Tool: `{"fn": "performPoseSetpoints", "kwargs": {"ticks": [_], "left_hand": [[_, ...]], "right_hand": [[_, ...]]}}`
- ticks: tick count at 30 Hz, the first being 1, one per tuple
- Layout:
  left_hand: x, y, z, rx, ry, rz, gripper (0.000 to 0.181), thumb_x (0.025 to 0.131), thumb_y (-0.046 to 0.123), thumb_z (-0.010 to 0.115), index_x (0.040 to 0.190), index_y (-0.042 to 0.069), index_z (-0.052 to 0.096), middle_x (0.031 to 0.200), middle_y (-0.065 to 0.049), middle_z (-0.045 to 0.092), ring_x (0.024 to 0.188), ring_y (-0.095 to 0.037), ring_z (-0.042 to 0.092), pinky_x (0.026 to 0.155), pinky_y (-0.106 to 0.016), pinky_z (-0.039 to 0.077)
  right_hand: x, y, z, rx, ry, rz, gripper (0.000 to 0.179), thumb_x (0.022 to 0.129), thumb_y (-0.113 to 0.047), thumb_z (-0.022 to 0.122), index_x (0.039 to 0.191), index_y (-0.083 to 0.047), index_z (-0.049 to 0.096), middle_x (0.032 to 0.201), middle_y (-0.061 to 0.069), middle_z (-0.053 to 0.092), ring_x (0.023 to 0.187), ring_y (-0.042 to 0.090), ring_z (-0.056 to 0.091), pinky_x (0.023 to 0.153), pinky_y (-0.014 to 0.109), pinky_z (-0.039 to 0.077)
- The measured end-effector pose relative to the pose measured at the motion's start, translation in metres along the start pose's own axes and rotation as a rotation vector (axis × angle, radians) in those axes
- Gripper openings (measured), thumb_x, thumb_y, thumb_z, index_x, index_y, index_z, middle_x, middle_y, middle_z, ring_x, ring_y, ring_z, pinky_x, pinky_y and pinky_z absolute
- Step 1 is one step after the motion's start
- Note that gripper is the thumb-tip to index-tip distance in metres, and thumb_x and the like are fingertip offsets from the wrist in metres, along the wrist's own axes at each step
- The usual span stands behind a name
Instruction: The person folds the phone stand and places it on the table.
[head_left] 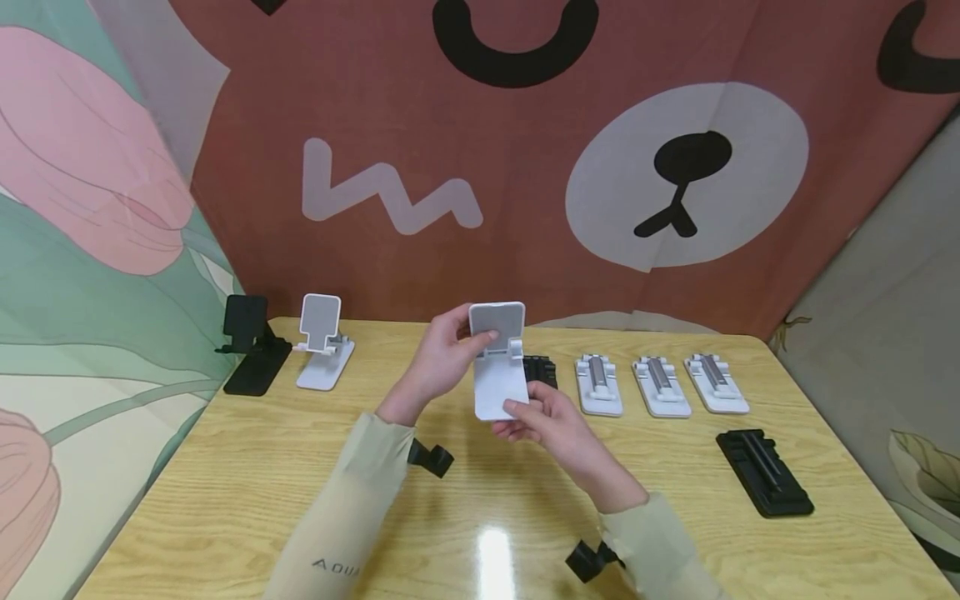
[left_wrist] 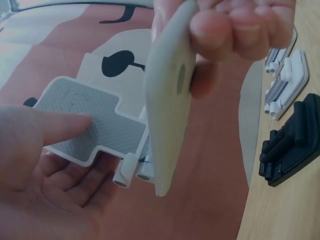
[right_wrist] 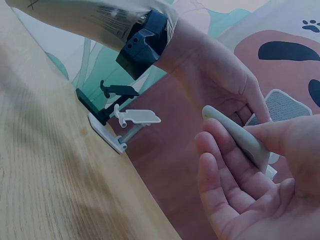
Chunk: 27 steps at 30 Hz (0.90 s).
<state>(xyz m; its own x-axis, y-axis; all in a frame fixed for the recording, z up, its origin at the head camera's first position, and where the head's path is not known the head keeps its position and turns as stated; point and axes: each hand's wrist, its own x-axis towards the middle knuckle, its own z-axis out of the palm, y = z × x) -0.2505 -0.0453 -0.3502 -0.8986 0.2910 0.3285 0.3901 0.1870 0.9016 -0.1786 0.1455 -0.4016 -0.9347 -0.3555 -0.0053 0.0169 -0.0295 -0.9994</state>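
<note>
Both hands hold a white phone stand (head_left: 501,392) above the middle of the table, partly unfolded. My left hand (head_left: 442,358) pinches its upper plate; in the left wrist view the thumb presses on the plate's grey textured pad (left_wrist: 107,120), with the fingers behind. With thumb and fingers, my right hand (head_left: 558,425) grips the lower end of the white base plate (left_wrist: 167,105). Between the two plates, hinge joints (left_wrist: 132,172) show in the left wrist view. Behind the held stand, a folded black phone stand (head_left: 542,371) is partly hidden.
At the back left stand an unfolded black phone stand (head_left: 251,346) and an unfolded white one (head_left: 322,342). Three folded white stands (head_left: 660,387) lie in a row at the right. Nearer the right edge lies a folded black stand (head_left: 765,473) on the wooden table (head_left: 300,483).
</note>
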Motion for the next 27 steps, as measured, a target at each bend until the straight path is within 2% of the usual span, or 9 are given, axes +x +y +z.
{"fn": "performPoseSetpoints", "kwargs": {"ticks": [3, 7, 11, 15, 22, 27], "left_hand": [[-0.001, 0.0, 0.001, -0.008, 0.017, 0.006, 0.026, 0.099, 0.006, 0.067, 0.124, 0.002, 0.067, 0.119, -0.007, 0.069, 0.11, -0.022, 0.065, 0.097, -0.042, 0.051], [-0.001, 0.001, 0.003, -0.023, 0.049, 0.007, 0.028, 0.101, 0.022, 0.068, 0.123, 0.005, 0.067, 0.117, -0.004, 0.069, 0.109, -0.02, 0.064, 0.097, -0.042, 0.05], [0.001, 0.004, 0.002, -0.065, 0.127, -0.01, 0.04, 0.105, 0.041, 0.057, 0.121, 0.006, 0.068, 0.116, -0.005, 0.069, 0.111, -0.02, 0.061, 0.1, -0.043, 0.046], [0.001, 0.008, 0.0, -0.058, 0.188, -0.075, 0.054, 0.105, 0.052, 0.048, 0.119, 0.005, 0.069, 0.118, -0.007, 0.069, 0.117, -0.022, 0.059, 0.105, -0.044, 0.041], [-0.003, 0.013, 0.0, 0.023, 0.158, -0.219, 0.067, 0.102, 0.065, 0.04, 0.128, 0.007, 0.063, 0.129, -0.009, 0.063, 0.124, -0.026, 0.054, 0.107, -0.049, 0.038], [-0.006, 0.015, 0.003, 0.063, 0.149, -0.261, 0.078, 0.099, 0.072, 0.034, 0.134, 0.007, 0.059, 0.133, -0.011, 0.061, 0.127, -0.03, 0.052, 0.107, -0.052, 0.038]], "right_hand": [[0.001, 0.001, -0.001, -0.004, 0.025, -0.005, 0.037, 0.106, -0.015, 0.055, 0.13, 0.012, 0.044, 0.104, 0.026, 0.07, 0.092, 0.028, 0.071, 0.087, 0.044, 0.056], [0.001, 0.0, -0.002, -0.005, 0.04, -0.012, 0.037, 0.106, -0.015, 0.055, 0.131, 0.01, 0.045, 0.108, 0.028, 0.069, 0.092, 0.027, 0.071, 0.091, 0.053, 0.053], [0.002, -0.001, -0.003, -0.006, 0.039, -0.017, 0.037, 0.107, -0.016, 0.054, 0.132, 0.01, 0.045, 0.109, 0.026, 0.069, 0.093, 0.028, 0.071, 0.092, 0.053, 0.053], [0.002, -0.001, -0.003, -0.001, 0.046, -0.022, 0.036, 0.107, -0.014, 0.053, 0.132, 0.01, 0.044, 0.107, 0.022, 0.071, 0.093, 0.028, 0.071, 0.091, 0.052, 0.053], [0.001, 0.0, -0.004, 0.006, 0.055, -0.043, 0.037, 0.107, -0.013, 0.053, 0.131, 0.012, 0.043, 0.108, 0.024, 0.07, 0.093, 0.028, 0.071, 0.089, 0.044, 0.055], [0.001, -0.001, -0.004, 0.007, 0.061, -0.052, 0.035, 0.107, -0.013, 0.052, 0.132, 0.01, 0.044, 0.111, 0.024, 0.069, 0.096, 0.032, 0.07, 0.092, 0.049, 0.053]]}}
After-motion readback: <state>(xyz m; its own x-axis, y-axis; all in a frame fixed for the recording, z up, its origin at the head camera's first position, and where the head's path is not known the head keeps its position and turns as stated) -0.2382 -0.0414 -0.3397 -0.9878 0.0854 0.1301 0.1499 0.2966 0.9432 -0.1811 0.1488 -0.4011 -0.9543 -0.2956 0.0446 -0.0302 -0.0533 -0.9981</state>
